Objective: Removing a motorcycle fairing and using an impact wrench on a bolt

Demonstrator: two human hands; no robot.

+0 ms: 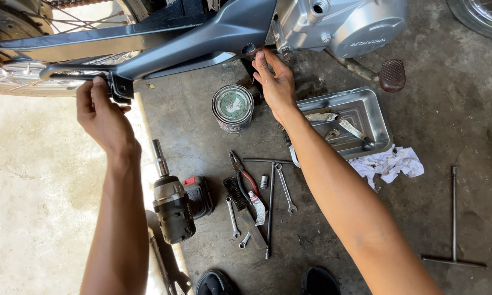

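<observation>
The left hand (100, 112) hid its own fingertips behind the dark grey metal swingarm (164, 46), so its grip on the black bracket (121, 87) could not be judged. The right hand (276, 82) covered whatever its fingers met beneath the silver engine casing (339, 22), itself cropped by the top edge. The spoked rear wheel (16, 71) ran off the left edge, and a second wheel (484, 16) was cut at the top right corner. Small greasy parts in the shallow steel tray (374, 106) were too indistinct to identify. Two black shoes (317, 281) were clipped at the bottom
</observation>
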